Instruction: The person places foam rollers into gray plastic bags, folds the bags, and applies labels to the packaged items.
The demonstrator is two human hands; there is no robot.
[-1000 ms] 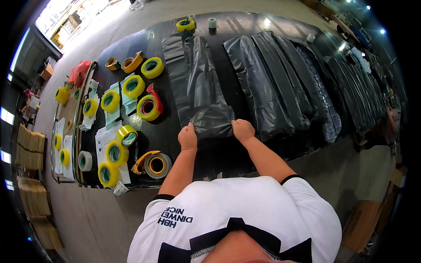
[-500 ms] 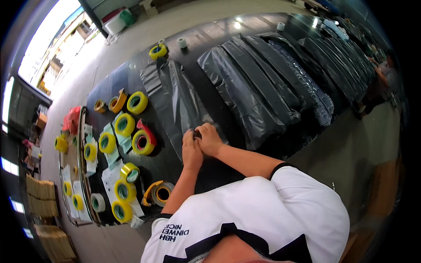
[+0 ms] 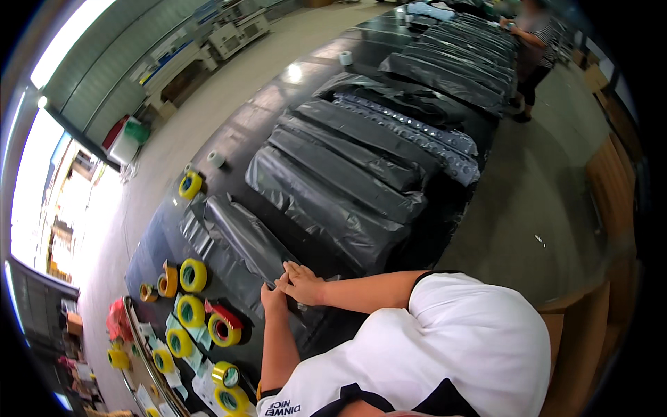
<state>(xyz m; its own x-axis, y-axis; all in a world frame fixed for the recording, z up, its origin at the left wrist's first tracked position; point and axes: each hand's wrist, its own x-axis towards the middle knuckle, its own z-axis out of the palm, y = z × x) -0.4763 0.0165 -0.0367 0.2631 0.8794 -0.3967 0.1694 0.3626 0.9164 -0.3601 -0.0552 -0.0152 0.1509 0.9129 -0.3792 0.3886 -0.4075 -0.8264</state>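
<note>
A long parcel in black plastic film lies lengthwise on the dark table in front of me, with loose film spread along its left side. At its near end my left hand is closed on the film, its fingertips partly covered by the other hand. My right hand rests on the same end with its fingers stretched out and meeting the left fingertips. Just right of it lies a row of similar black-wrapped parcels.
Yellow tape rolls and a red tape dispenser stand at the left, by a metal-framed rack. Bubble-wrapped pieces lie beyond the parcels. Another person stands at the far right. Cardboard boxes are at my right.
My view has swung, so the table sits lower and more left. The parcel's film, flat before, now stands as a rounded bundle. My right fingers have gone from bent to stretched out.
</note>
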